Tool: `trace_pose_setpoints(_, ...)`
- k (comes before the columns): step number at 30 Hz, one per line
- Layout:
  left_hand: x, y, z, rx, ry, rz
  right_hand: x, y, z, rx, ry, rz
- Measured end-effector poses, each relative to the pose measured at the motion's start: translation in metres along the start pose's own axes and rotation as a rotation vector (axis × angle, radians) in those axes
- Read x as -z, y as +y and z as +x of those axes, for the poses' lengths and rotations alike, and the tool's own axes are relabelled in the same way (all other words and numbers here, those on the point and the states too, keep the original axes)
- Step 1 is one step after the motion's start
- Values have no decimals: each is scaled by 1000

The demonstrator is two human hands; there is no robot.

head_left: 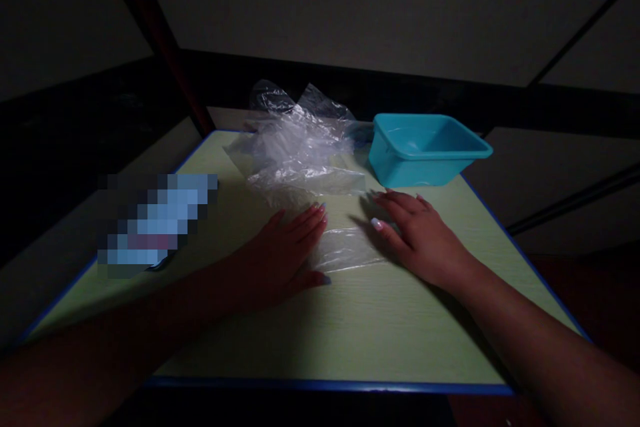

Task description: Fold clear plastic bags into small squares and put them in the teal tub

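Observation:
A flat strip of clear plastic (pixel 347 250) lies on the pale green table between my hands. My left hand (pixel 287 250) rests palm down over its left end, fingers stretched out and thumb apart. At the strip's right end is my right hand (pixel 417 233), its fingers spread and bent a little, the thumb over the plastic. Just beyond my hands sits a loose heap of crumpled clear plastic bags (pixel 300 147). Neither hand grips anything that shows.
A turquoise plastic basin (pixel 425 170) stands at the table's back right. A pixelated flat object, like a phone (pixel 165 220), lies at the left. The table (pixel 360 347) has a blue edge, and a wall rises behind it.

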State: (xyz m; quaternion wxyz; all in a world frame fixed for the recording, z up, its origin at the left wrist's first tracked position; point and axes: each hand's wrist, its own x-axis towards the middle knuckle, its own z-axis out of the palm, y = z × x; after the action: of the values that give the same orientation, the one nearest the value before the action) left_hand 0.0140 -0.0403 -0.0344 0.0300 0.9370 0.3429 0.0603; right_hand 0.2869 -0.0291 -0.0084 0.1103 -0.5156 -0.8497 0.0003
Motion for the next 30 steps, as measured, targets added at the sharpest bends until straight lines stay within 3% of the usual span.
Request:
trace_pose_setpoints(3,-1,0,-1,-18,-48,-23,7,16,5,-94,75,10)
trace_pose_setpoints(10,0,2,-4,-25,-139,-52,5,46,8,-56,-136,97)
trace_pose_setpoints(22,10,8,-1,-44,-230,-87,12,49,7,-114,-236,74)
trace_pose_setpoints(30,7,6,0,-130,-157,-100,16,47,10,-84,-350,79)
